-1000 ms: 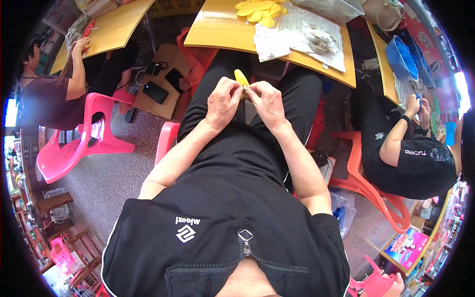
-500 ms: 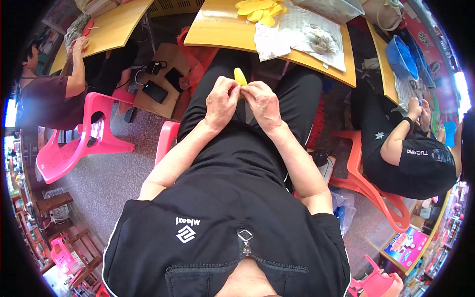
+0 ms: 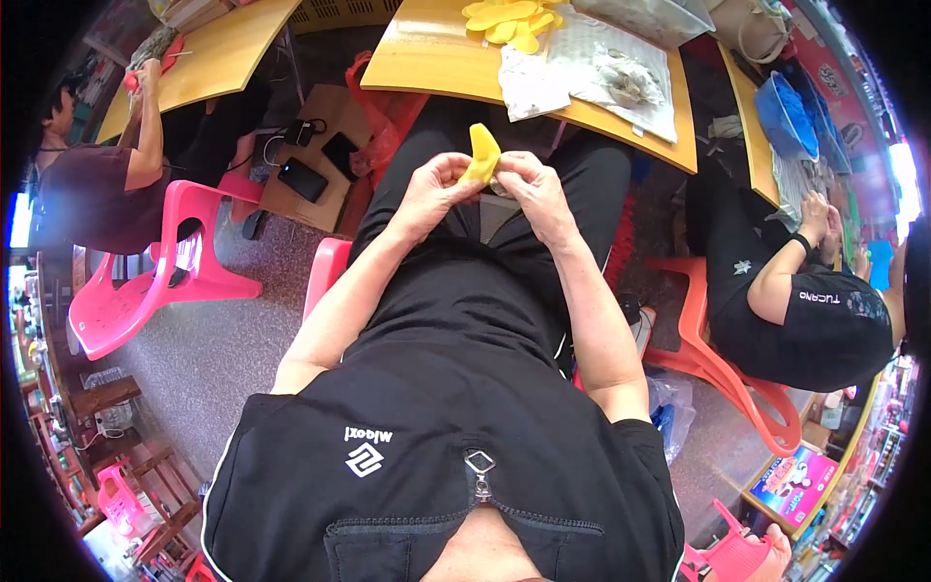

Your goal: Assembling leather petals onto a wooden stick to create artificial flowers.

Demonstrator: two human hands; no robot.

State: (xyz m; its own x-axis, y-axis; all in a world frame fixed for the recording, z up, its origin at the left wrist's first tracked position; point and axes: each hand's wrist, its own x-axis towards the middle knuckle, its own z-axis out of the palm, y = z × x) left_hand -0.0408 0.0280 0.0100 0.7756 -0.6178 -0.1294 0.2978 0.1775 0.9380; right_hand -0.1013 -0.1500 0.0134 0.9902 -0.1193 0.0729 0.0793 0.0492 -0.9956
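Above my lap, a small yellow cloth piece [image 3: 483, 153] stands upright between my two hands, its folded tip pointing up. My left hand [image 3: 430, 194] pinches its lower left side between thumb and fingers. My right hand [image 3: 539, 202] is closed, its fingertips pressed together at the piece's lower right edge. A small greyish bit shows by the right fingertips, too small to name. Ahead on the table lies a loose pile of flat yellow cut pieces [image 3: 511, 19]. Beside it is a heap of grey-white fluff [image 3: 628, 78] on a white sheet [image 3: 593, 48].
The wooden table [image 3: 427, 60] stands just past my knees, with a clear plastic bin [image 3: 652, 15] at its back. A person at the left sits near a pink chair [image 3: 179, 267]. Another sits at the right by an orange chair [image 3: 693, 325]. Phones [image 3: 304, 180] lie on cardboard.
My hands have moved slightly apart, and more of the yellow piece shows, tilted and raised between them. The person at the left has lifted a hand with something red.
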